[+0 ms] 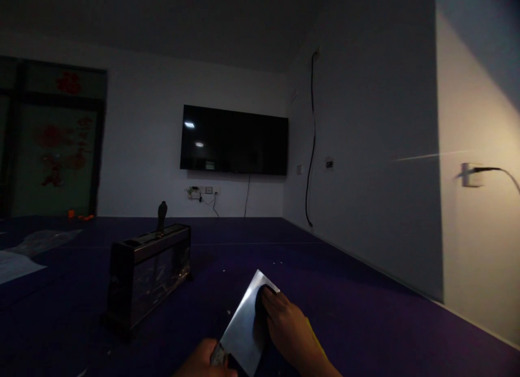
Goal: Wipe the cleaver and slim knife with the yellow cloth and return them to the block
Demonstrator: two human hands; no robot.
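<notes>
Left hand (205,361), grip closed on the handle of a cleaver (242,325) held low over the purple surface (365,312); right hand (293,333) pressed a dark pad (260,300) on its blade. Knife block (148,274) stood to the left.

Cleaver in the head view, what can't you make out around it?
Head view:
- cleaver handle: hidden by the left hand, cut by the bottom edge.
- dark thing under the right hand: too dim to identify.
- knife block contents: too dark behind its clear front.

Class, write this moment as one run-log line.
left hand: grips cleaver handle | right hand: presses dark pad on blade | knife block: left, apart
</notes>
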